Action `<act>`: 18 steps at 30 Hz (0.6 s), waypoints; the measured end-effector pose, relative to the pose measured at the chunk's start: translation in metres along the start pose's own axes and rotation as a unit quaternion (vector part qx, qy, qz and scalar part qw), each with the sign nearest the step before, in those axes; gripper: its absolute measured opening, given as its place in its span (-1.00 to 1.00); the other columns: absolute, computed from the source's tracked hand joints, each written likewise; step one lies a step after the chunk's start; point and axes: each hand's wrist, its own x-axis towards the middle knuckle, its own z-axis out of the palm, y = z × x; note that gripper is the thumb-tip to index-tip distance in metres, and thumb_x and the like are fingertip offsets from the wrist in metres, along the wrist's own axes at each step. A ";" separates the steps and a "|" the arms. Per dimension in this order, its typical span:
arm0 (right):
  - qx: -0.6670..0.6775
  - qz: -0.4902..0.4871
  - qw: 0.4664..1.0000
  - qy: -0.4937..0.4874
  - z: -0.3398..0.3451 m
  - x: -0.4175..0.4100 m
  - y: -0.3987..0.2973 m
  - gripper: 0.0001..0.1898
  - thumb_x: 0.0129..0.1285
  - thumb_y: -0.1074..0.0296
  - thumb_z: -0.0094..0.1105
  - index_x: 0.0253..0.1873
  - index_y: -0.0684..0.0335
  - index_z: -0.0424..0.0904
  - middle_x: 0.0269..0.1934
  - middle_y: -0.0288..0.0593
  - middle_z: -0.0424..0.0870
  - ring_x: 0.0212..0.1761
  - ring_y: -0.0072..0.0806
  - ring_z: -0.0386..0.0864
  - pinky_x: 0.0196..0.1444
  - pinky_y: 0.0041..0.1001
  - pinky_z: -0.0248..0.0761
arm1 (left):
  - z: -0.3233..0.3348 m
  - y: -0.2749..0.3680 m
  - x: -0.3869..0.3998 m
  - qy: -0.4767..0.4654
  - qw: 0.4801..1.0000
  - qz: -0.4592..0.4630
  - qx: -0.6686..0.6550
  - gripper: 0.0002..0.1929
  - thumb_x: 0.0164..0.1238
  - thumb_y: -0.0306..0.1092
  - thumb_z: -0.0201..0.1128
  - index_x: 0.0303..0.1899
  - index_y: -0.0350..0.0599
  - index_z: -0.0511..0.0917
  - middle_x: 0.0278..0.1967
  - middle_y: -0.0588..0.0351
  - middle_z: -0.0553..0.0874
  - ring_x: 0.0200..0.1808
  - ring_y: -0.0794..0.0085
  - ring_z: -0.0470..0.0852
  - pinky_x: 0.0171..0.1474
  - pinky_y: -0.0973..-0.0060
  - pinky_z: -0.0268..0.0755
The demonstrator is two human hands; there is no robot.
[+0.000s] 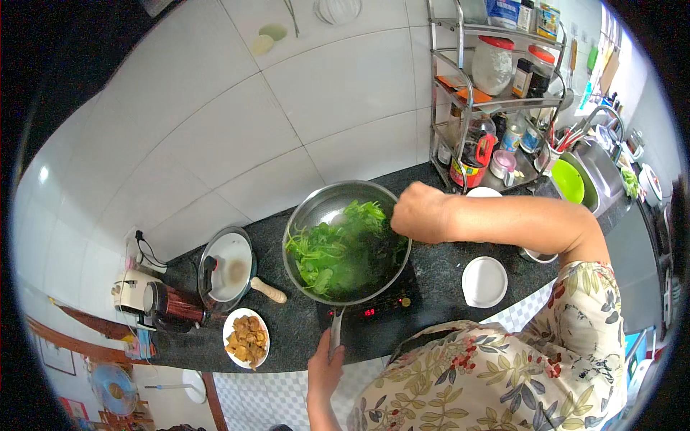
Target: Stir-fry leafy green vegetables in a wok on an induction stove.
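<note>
A steel wok (pixel 349 299) with a textured inner wall stands on a black induction cooktop (pixel 377 328) with lit red digits. Green leafy vegetables (pixel 323 250) lie in it under a light haze of steam. My left hand (pixel 325 360) grips the wok's metal handle (pixel 336 328), which points towards me. Over the wok's right rim, my right hand (pixel 423 214) is closed in a fist, back of the hand upward. Whatever it may hold is hidden beneath it.
Left of the wok are a plate of brown cooked food (pixel 248 339), a lidded pot (pixel 237 269) with a wooden handle and an appliance (pixel 172 304). A white dish (pixel 484 282) lies at right. Behind it stands a metal rack (pixel 506 102) of jars and bottles, near a sink (pixel 604 167).
</note>
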 end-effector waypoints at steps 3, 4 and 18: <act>-0.051 -0.078 0.995 0.034 -0.056 -0.008 -0.012 -0.86 0.10 0.34 0.27 -0.30 0.24 0.74 -0.30 -0.08 0.77 -0.24 -0.22 0.76 -0.27 -0.24 0.60 | -0.004 0.005 -0.007 -0.008 1.000 -0.029 -0.006 -0.47 0.42 -0.28 0.18 0.38 -0.08 0.35 -0.38 -0.08 0.71 -0.54 0.38 0.64 -0.42 0.40 0.48; -0.053 -0.078 0.995 0.033 -0.062 -0.004 -0.018 -0.86 0.10 0.34 0.27 -0.30 0.24 0.74 -0.30 -0.08 0.77 -0.24 -0.22 0.76 -0.27 -0.24 0.60 | -0.004 0.006 -0.006 -0.010 1.000 -0.024 0.001 -0.47 0.41 -0.28 0.18 0.38 -0.07 0.35 -0.39 -0.10 0.71 -0.54 0.34 0.65 -0.41 0.39 0.49; -0.063 -0.015 0.997 0.030 -0.004 0.091 -0.077 -0.87 0.12 0.33 0.27 -0.25 0.08 0.78 -0.27 -0.26 0.78 -0.21 -0.30 0.72 -0.36 -0.29 0.39 | -0.001 0.001 -0.002 -0.012 0.999 -0.005 0.046 -0.45 0.42 -0.24 0.15 0.40 -0.08 0.31 -0.28 -0.25 0.72 -0.35 0.02 0.74 -0.23 0.25 0.53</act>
